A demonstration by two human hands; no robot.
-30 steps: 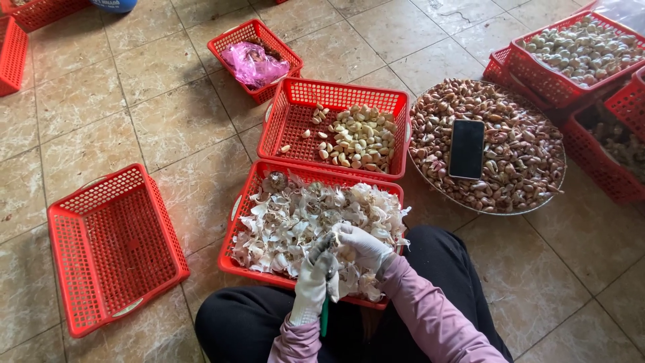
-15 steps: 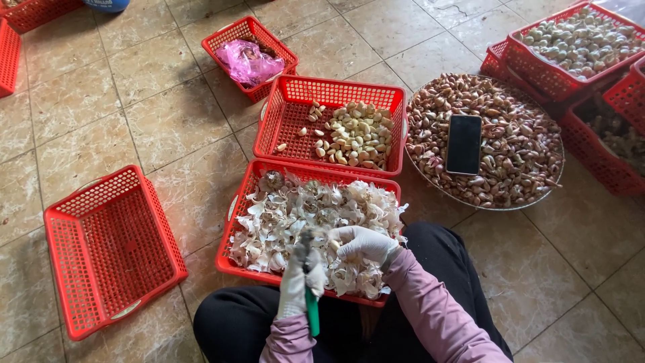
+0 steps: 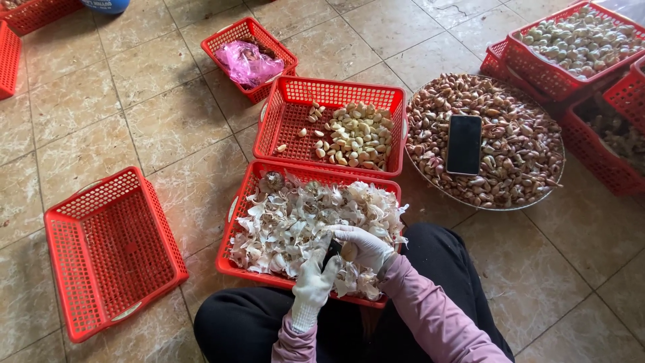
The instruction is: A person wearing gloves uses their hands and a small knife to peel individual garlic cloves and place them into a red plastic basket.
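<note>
Gloved hands working a garlic clove over a red plastic basket of papery white garlic skins (image 3: 282,228).

Right hand (image 3: 363,245) in a white glove pinches a small brownish garlic clove (image 3: 349,251); left gloved hand (image 3: 314,286) closes around a dark tool I cannot make out. Beyond sit a red basket of peeled cloves (image 3: 295,114) and a round tray of unpeeled garlic (image 3: 517,144) bearing a black phone (image 3: 464,144).

A beige tiled floor (image 3: 168,128) is being occupied by red mesh baskets: an empty basket (image 3: 111,249), a peel-filled basket (image 3: 245,265), a clove basket (image 3: 289,128), and a round tray (image 3: 430,181) of unpeeled garlic.
</note>
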